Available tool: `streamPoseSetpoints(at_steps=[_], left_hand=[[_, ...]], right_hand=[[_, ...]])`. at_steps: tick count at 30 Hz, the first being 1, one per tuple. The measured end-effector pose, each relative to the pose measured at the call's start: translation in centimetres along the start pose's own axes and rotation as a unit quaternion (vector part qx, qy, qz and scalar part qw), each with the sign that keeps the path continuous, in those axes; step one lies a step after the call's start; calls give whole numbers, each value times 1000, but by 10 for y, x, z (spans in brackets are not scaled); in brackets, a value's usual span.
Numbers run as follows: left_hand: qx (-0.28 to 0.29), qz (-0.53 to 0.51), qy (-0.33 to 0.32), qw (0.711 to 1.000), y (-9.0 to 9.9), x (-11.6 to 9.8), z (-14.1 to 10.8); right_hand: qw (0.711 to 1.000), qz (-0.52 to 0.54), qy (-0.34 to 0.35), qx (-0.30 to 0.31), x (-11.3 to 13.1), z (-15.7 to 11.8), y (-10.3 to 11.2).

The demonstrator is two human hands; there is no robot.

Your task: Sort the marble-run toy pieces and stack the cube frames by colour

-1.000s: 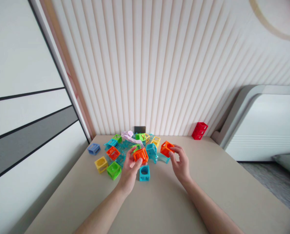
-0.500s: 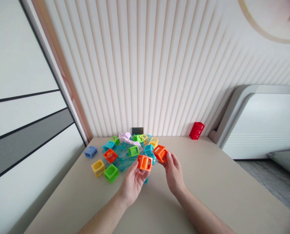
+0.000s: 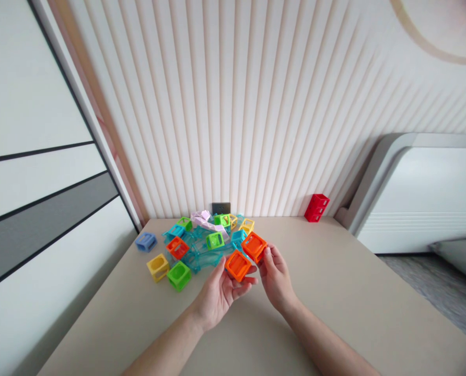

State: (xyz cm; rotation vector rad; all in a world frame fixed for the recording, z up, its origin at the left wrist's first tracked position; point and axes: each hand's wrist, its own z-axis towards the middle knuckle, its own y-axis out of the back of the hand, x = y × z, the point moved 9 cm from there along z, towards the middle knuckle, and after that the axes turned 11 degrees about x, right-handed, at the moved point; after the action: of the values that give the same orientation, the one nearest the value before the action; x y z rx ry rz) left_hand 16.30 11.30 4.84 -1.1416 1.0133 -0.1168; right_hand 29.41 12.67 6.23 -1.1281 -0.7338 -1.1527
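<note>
My left hand [image 3: 219,292] grips an orange toy block [image 3: 238,266], a hollow cube with its open side turned up toward me. In my right hand [image 3: 276,277] is a second orange block [image 3: 254,246], pinched at its right side by the thumb and fingers. The two blocks are tilted alike and lie side by side, very close; whether they touch I cannot tell. Both are held above the table, in front of a pile of translucent teal pieces [image 3: 207,258]. Fingers under the blocks are partly hidden.
Around the pile lie a green block [image 3: 178,275], a yellow block [image 3: 158,267], a blue block [image 3: 146,242], a red-orange block [image 3: 177,248] and a lilac piece [image 3: 209,223]. A red stack [image 3: 316,208] stands by the ribbed wall [image 3: 233,104]. A black socket [image 3: 221,208] sits behind the pile.
Both orange blocks have been turned so their open sides face me more. My hands have brought them closer together, and the left block has shifted slightly right.
</note>
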Motion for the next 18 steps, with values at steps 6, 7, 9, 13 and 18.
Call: streamPoseSetpoints(at_steps=[6, 7, 9, 13, 18], left_hand=[[15, 9, 1, 1000, -6, -1, 1], [16, 12, 0, 1000, -7, -1, 0], [10, 15, -11, 1000, -6, -3, 0], [-5, 26, -62, 998, -2, -11, -1], [3, 121, -89, 989, 3, -18, -1]], right_hand=[[999, -7, -29, 23, -7, -1, -4], [999, -20, -26, 20, -6, -1, -2], [999, -37, -18, 13, -3, -1, 0], [998, -50, -23, 39, -1, -1, -3], [993, -67, -27, 90, 4, -3, -17]])
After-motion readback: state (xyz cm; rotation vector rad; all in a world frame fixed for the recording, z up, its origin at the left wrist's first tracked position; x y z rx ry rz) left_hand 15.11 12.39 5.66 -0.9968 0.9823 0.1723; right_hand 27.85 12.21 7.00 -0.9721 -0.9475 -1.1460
